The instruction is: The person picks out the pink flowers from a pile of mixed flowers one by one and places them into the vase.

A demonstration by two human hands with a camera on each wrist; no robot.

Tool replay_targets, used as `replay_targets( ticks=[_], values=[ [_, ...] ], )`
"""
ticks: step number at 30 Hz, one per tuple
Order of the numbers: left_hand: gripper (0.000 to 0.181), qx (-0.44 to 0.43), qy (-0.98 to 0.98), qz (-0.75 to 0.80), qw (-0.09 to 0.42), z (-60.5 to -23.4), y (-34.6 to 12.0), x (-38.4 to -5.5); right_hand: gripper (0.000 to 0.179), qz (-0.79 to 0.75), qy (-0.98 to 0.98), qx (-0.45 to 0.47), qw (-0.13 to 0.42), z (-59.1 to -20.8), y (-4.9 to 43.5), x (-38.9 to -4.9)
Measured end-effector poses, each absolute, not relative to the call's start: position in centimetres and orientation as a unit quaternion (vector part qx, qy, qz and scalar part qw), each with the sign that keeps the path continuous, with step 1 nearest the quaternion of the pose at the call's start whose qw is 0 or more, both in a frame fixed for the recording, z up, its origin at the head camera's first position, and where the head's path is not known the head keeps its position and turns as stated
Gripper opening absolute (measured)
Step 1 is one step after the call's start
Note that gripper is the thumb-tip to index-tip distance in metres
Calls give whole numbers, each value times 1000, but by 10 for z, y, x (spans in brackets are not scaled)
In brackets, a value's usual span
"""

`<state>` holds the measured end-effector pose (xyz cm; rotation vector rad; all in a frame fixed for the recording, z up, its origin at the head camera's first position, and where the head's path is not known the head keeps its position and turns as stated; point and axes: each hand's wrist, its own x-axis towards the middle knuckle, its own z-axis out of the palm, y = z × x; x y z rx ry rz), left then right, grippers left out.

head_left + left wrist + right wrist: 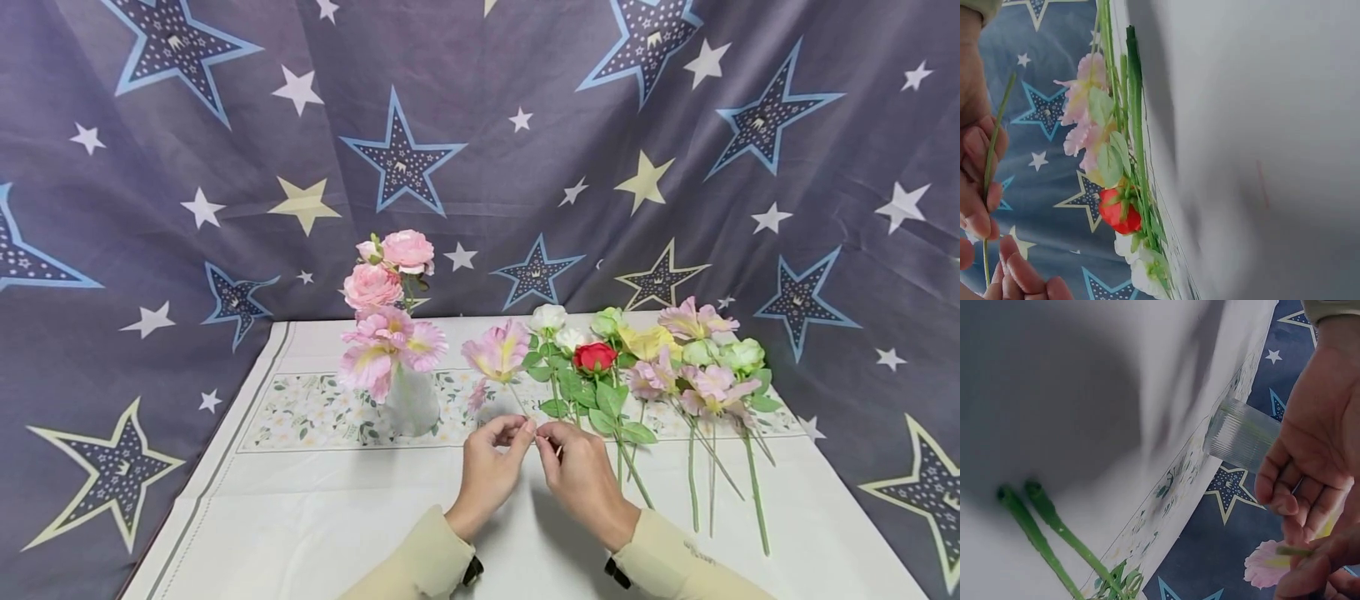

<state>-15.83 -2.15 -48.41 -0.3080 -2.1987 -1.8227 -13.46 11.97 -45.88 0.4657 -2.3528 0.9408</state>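
Note:
Both hands meet above the front of the table around the thin green stem (989,159) of a pink-and-yellow artificial flower (497,350). The left hand (491,467) pinches it just below the bloom, while the right hand (585,475) grips it lower with thumb and fingers. In the right wrist view the cut stem end (1291,551) pokes out of the right fingers, with the bloom partly hidden behind. To the left stands a ribbed clear vase (1241,434) holding pink roses (373,286) and a pink-and-yellow flower (390,346).
Loose flowers lie along the table's right side: white roses (547,319), a red rose (596,357), green roses (742,356), a yellow bloom (648,342) and several pink ones (712,387). Their stems point toward the front. A floral-banded white cloth (315,500) covers the table; a starry curtain (480,167) hangs behind.

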Motion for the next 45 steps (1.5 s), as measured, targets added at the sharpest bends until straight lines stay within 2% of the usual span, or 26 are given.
replay_targets(
  ticks=[9, 26, 30, 45],
  values=[
    [12, -84, -740, -650, 152, -483, -19, -160, 12, 356, -872, 182, 282, -461, 117, -132],
    [4, -106, -761, -618, 167, -466, -25, -166, 10, 352, -877, 168, 280, -464, 124, -132],
    [4, -120, -766, -601, 193, -460, -28, -170, 13, 346, -881, 155, 282, -463, 127, -131],
    [7, -212, -755, -517, 343, -428, -46, -193, 20, 341, -885, 142, 284, -460, 136, -129]
  ],
)
